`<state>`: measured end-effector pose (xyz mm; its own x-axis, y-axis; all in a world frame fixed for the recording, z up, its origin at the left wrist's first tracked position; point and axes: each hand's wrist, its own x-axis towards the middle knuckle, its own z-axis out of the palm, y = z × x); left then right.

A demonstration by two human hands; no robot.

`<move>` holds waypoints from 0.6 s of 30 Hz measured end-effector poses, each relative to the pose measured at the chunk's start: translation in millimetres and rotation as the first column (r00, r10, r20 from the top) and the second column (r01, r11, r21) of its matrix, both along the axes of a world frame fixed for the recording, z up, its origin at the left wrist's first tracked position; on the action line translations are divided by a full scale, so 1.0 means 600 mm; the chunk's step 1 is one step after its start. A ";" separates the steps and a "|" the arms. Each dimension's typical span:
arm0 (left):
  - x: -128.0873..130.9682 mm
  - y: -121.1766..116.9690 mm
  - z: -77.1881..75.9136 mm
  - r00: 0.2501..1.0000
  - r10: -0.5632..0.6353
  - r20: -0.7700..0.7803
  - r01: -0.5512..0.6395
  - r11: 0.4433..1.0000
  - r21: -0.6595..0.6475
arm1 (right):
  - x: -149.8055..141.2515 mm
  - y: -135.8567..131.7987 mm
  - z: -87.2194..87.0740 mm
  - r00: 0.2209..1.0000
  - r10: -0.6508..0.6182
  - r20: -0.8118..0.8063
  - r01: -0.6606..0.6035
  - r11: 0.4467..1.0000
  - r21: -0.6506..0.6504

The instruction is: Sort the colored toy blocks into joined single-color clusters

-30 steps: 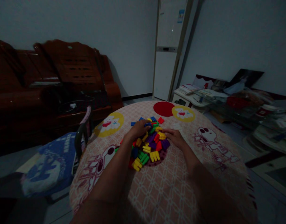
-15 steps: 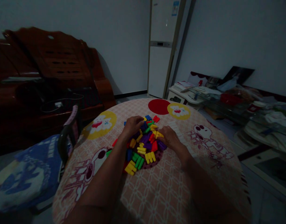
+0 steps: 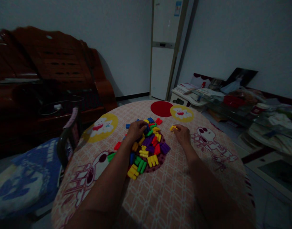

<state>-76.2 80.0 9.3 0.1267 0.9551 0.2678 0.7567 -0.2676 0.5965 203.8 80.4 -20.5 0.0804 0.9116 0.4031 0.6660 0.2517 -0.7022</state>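
Observation:
A pile of colourful plastic toy blocks [image 3: 144,153] in yellow, green, red, blue and purple lies on the round table, partly over a dark patch of the cloth. My left hand [image 3: 136,130] rests at the pile's far left side, fingers curled down among the blocks; what they pinch, if anything, is hidden. Right of the pile, apart from it, my right hand [image 3: 183,136] grips a small yellow toy block [image 3: 173,128] between thumb and fingers, low over the cloth. My left forearm covers some blocks on the near left.
A patterned tablecloth [image 3: 167,194] covers the table. To the left stand a chair [image 3: 66,140] with a blue cloth and a wooden sofa [image 3: 65,63]. On the right, a glass-topped cabinet [image 3: 222,105] is heaped with papers and bags. A white upright unit [image 3: 162,70] fills the corner.
My right hand has lifted a yellow block off the pile's right edge and moved it right, away from the pile. My left hand has stayed almost in place.

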 end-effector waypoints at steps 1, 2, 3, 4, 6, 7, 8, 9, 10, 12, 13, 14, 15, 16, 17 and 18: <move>0.003 -0.001 0.001 0.999 -0.033 -0.010 0.033 0.999 0.007 | 0.000 0.001 -0.003 0.999 -0.027 0.040 0.027 1.000 -0.006; 0.006 -0.002 0.001 0.997 -0.073 -0.018 0.073 0.997 0.018 | 0.000 0.003 -0.007 0.996 -0.049 0.081 0.050 0.999 -0.012; 0.011 -0.004 0.002 0.992 -0.121 -0.024 0.122 0.992 0.036 | 0.000 0.004 -0.011 0.991 -0.064 0.115 0.066 0.998 -0.013; 0.016 -0.006 0.003 0.984 -0.176 -0.030 0.177 0.983 0.056 | 0.001 0.004 -0.014 0.988 -0.073 0.133 0.075 0.997 -0.012; 0.029 -0.010 0.004 0.960 -0.275 -0.049 0.278 0.956 0.095 | 0.002 0.005 -0.018 0.990 -0.078 0.114 0.081 0.997 -0.019; 0.036 -0.012 0.004 0.948 -0.312 -0.067 0.318 0.943 0.104 | 0.004 0.005 -0.019 0.993 -0.078 0.084 0.081 0.996 -0.029; 0.043 -0.014 0.004 0.937 -0.339 -0.088 0.347 0.932 0.104 | 0.005 0.005 -0.019 0.996 -0.079 0.044 0.081 0.996 -0.044; 0.050 -0.016 0.004 0.927 -0.357 -0.114 0.368 0.925 0.097 | 0.007 0.005 -0.019 0.997 -0.082 -0.002 0.081 0.995 -0.061; 0.056 -0.017 0.004 0.918 -0.371 -0.141 0.385 0.919 0.087 | 0.009 0.004 -0.018 0.995 -0.090 -0.048 0.087 0.993 -0.075; 0.065 -0.021 0.005 0.903 -0.384 -0.193 0.402 0.913 0.067 | 0.011 0.002 -0.013 0.986 -0.124 -0.108 0.117 0.990 -0.073; 0.068 -0.022 0.006 0.901 -0.381 -0.209 0.401 0.914 0.061 | 0.011 0.000 -0.009 0.983 -0.149 -0.112 0.144 0.988 -0.052; 0.069 -0.023 0.008 0.901 -0.377 -0.216 0.397 0.916 0.056 | 0.011 -0.003 -0.005 0.981 -0.170 -0.098 0.170 0.985 -0.016; 0.069 -0.023 0.010 0.903 -0.375 -0.210 0.393 0.918 0.053 | 0.009 -0.006 0.001 0.981 -0.182 -0.068 0.184 0.982 0.032; 0.068 -0.023 0.012 0.907 -0.377 -0.188 0.393 0.918 0.051 | 0.006 -0.010 0.008 0.983 -0.178 -0.031 0.180 0.980 0.087; 0.065 -0.023 0.015 0.911 -0.385 -0.150 0.396 0.917 0.052 | 0.002 -0.015 0.014 0.987 -0.160 0.007 0.158 0.977 0.141; 0.062 -0.023 0.018 0.913 -0.395 -0.097 0.402 0.914 0.057 | -0.004 -0.020 0.021 0.991 -0.130 0.037 0.120 0.975 0.188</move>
